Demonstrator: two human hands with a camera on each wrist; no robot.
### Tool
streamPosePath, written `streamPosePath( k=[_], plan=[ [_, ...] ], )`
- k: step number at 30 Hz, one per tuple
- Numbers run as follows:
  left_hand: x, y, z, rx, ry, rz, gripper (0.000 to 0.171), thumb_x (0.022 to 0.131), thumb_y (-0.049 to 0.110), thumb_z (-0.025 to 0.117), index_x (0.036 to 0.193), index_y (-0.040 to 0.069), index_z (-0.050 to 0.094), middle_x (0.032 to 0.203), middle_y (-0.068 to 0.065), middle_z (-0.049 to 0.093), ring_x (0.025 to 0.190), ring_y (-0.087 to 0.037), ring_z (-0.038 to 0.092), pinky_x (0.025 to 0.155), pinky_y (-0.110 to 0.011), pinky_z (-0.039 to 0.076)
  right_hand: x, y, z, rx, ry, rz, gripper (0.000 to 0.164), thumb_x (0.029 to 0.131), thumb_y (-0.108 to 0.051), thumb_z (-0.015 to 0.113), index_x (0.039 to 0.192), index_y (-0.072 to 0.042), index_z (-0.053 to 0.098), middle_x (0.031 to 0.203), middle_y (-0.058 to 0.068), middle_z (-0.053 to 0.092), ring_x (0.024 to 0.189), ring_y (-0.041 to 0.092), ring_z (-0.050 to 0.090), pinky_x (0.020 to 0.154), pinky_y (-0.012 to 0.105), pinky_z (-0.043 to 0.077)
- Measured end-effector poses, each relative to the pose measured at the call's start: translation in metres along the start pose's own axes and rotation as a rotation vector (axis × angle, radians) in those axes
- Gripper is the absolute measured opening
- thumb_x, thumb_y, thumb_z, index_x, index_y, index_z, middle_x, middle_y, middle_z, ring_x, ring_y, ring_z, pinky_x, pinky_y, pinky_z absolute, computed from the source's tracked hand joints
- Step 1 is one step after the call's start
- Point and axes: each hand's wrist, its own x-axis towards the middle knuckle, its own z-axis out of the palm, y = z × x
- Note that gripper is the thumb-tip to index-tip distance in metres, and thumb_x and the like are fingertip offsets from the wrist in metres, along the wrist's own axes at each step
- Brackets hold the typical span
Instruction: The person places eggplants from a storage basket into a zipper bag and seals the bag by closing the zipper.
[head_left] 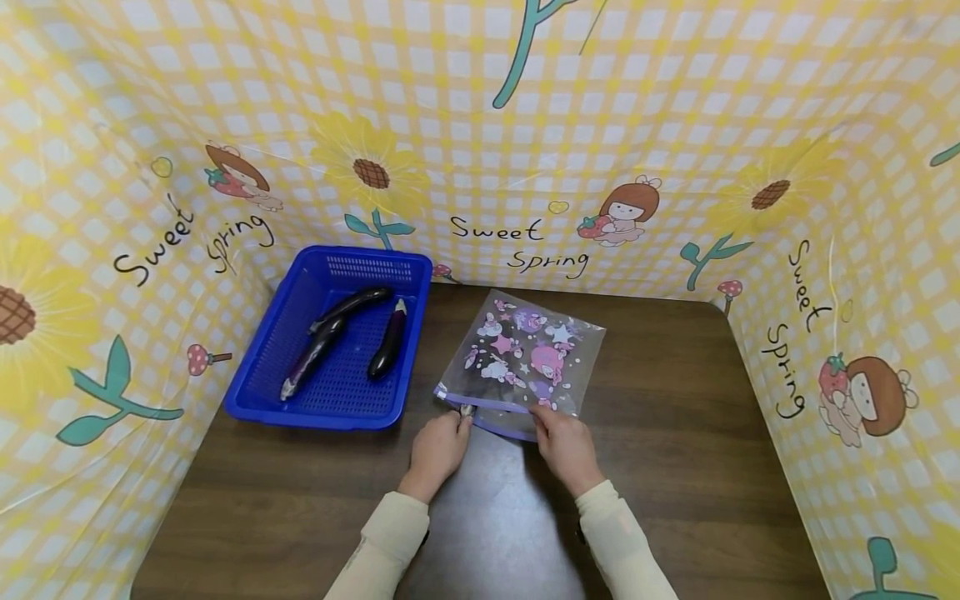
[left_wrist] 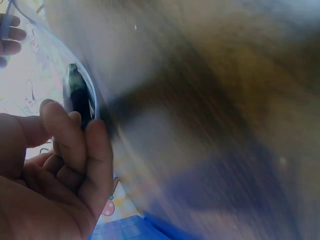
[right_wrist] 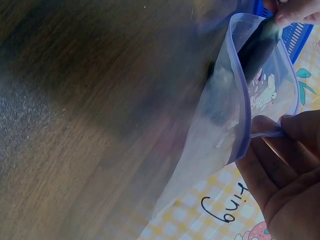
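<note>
The left hand (head_left: 441, 448) pinches an eggplant (right_wrist: 259, 52) inside the plastic bag (head_left: 517, 354) — the right hand (head_left: 567, 447) grips the bag's rim (right_wrist: 244, 107).

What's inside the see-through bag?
A dark eggplant is partly in the bag, its stem end held by the left hand. Its other end can't be made out: the bag's cloudy plastic covers it.

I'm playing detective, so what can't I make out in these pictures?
The held eggplant: right wrist view, far end behind the cloudy bag.
Right hand: left wrist view, mostly cut off by the left edge.
Left hand: right wrist view, mostly cut off by the top right corner.
Basket: left wrist view, mostly cut off by the bottom edge.
Table: left wrist view, wood pattern blurred.
</note>
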Motion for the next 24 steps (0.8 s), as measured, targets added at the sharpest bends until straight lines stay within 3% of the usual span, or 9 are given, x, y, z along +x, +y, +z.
streamPosePath(
  k=[6,12,15,18,20,22,24],
  plan=[
    [0.013,0.001,0.005,-0.035,0.079,-0.02,0.045,0.1,0.029,0.062,0.059,0.016,0.047,0.056,-0.004,0.049,0.055,-0.031,0.057,0.05,-0.045,0.042,0.0,0.001,0.002,0.002,0.012,-0.017,0.018,0.084,0.0,0.077,0.101,-0.006,0.073,0.085,0.01,0.074,0.064,0.031,0.068,0.057,0.045,0.053],
    [0.019,0.001,0.009,-0.047,0.116,-0.032,0.04,0.098,0.02,0.062,0.06,0.014,0.048,0.063,-0.01,0.059,0.066,-0.04,0.064,0.056,-0.053,0.047,0.0,0.001,0.002,0.004,0.005,-0.023,0.018,0.084,0.0,0.076,0.101,-0.006,0.073,0.085,0.01,0.074,0.064,0.03,0.068,0.057,0.045,0.053],
    [0.021,0.0,0.012,-0.087,0.122,-0.033,0.035,0.098,0.016,0.06,0.064,0.012,0.052,0.064,-0.009,0.06,0.064,-0.037,0.064,0.057,-0.051,0.048,-0.001,0.0,0.003,0.001,0.004,-0.029,0.018,0.084,0.0,0.076,0.101,-0.005,0.072,0.084,0.01,0.073,0.063,0.029,0.068,0.056,0.044,0.053],
    [0.022,-0.001,0.014,-0.249,0.072,-0.057,0.021,0.099,0.012,0.057,0.079,0.006,0.062,0.061,-0.005,0.061,0.053,-0.026,0.063,0.051,-0.042,0.049,-0.001,0.0,0.005,0.001,0.002,-0.025,0.018,0.084,0.0,0.077,0.101,-0.005,0.072,0.083,0.011,0.073,0.063,0.029,0.068,0.056,0.044,0.053],
    [0.022,-0.001,0.014,-0.405,0.007,-0.089,0.013,0.099,0.009,0.055,0.099,0.001,0.065,0.062,-0.004,0.063,0.047,-0.02,0.06,0.047,-0.036,0.049,-0.001,0.0,0.005,0.006,0.001,-0.019,0.019,0.084,0.0,0.077,0.101,-0.004,0.072,0.083,0.011,0.073,0.063,0.03,0.068,0.057,0.045,0.053],
    [0.022,-0.001,0.015,-0.532,-0.071,-0.122,0.026,0.1,0.008,0.053,0.123,-0.002,0.061,0.066,-0.007,0.065,0.046,-0.018,0.059,0.045,-0.033,0.049,-0.001,0.0,0.006,0.009,-0.001,-0.012,0.019,0.084,0.0,0.077,0.102,-0.005,0.072,0.083,0.011,0.073,0.064,0.03,0.068,0.057,0.045,0.053],
    [0.022,-0.002,0.014,-0.586,-0.141,-0.135,0.041,0.101,0.009,0.053,0.139,-0.004,0.05,0.071,-0.009,0.066,0.049,-0.018,0.059,0.048,-0.032,0.049,-0.001,0.0,0.006,0.011,-0.003,-0.007,0.019,0.084,0.0,0.077,0.102,-0.005,0.072,0.084,0.011,0.073,0.065,0.03,0.069,0.058,0.045,0.054]
  ],
)
